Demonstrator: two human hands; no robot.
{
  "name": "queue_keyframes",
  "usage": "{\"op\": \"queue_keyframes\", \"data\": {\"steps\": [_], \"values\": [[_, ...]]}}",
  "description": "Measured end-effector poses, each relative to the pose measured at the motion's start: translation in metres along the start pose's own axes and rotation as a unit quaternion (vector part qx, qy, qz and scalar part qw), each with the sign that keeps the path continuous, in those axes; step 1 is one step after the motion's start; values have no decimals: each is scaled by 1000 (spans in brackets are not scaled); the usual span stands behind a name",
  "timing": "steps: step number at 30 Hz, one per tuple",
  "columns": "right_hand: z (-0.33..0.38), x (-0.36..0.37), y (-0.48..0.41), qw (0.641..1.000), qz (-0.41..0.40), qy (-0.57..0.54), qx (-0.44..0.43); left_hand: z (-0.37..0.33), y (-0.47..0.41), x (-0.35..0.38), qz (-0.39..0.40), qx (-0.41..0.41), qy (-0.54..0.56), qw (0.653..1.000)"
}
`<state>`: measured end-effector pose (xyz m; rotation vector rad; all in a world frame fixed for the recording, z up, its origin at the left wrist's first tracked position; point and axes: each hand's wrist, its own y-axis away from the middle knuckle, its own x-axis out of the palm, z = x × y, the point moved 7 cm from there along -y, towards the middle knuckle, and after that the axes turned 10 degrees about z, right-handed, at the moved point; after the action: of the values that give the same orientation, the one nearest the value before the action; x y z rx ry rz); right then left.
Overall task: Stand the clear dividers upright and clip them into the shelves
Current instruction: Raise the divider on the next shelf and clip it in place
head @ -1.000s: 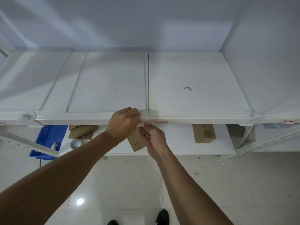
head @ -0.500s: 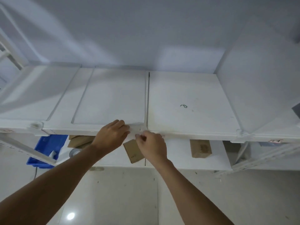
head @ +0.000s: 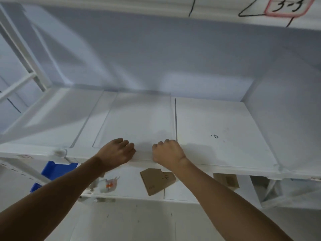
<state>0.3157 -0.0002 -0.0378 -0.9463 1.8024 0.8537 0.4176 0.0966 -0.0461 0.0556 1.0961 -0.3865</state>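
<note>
A clear divider (head: pixel 139 122) lies flat on the left half of the white shelf (head: pixel 225 145), its right edge along the shelf's middle seam. A second clear divider (head: pixel 90 122) lies flat partly under it, sticking out to the left. My left hand (head: pixel 116 153) and my right hand (head: pixel 167 153) rest side by side, a short gap apart, on the top divider's front edge at the shelf lip. Both have their fingers curled over that edge. The fingertips are hidden.
A green scribble (head: pixel 214 136) marks the shelf's right half. On the lower shelf are two cardboard boxes (head: pixel 156 180) (head: pixel 225 180) and a small plastic bag (head: pixel 109 186). A blue crate (head: pixel 52 169) sits lower left. Overhead, a shelf edge carries a red label (head: pixel 288 6).
My view has tilted up and closer to the shelf. My hands, pinched together at the shelf's front seam before, have moved apart along the divider's front edge.
</note>
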Motion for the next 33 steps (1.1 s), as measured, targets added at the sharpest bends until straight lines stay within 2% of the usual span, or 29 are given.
{"op": "queue_keyframes", "data": {"steps": [2,4,6,7,8,10,11,12,13,14,16,18,21,22,24,28,33], "values": [[7,-3,-3,999,-23,45,-15,2,4,1,7,-30,20,999],[11,-18,0,997,-46,49,-22,9,11,-4,22,-137,111,984],[3,-32,3,998,-56,7,-11,18,23,-15,17,-304,228,925],[-1,-41,8,998,-62,-6,-2,21,36,-23,4,-391,286,875],[-8,-48,12,997,-77,-11,7,23,49,-31,-19,-464,362,808],[-27,-63,22,994,-101,-22,36,23,60,-46,-84,-541,548,632],[-34,-66,28,992,-107,-27,57,21,54,-53,-88,-541,631,549],[-39,-68,34,991,-105,-37,77,20,41,-60,-73,-520,692,496],[-41,-69,42,989,-96,-57,94,20,24,-68,-56,-492,731,470],[-44,-68,48,986,-89,-94,105,23,6,-76,-41,-466,753,463],[-47,-64,58,975,-114,-164,96,32,-29,-93,-28,-436,755,490],[-56,-56,72,947,-107,-281,111,39,-60,-112,-17,-419,718,555],[-66,-46,90,884,-121,-424,159,30,-96,-136,44,-384,638,666],[-64,-40,91,875,-107,-442,167,23,-105,-142,67,-367,612,697],[-56,-25,90,889,-70,-423,161,7,-117,-143,106,-332,565,748],[-45,0,86,905,-13,-400,147,-14,-125,-122,123,-301,533,781],[-44,12,81,905,-8,-402,135,-18,-131,-110,99,-305,489,811]]}}
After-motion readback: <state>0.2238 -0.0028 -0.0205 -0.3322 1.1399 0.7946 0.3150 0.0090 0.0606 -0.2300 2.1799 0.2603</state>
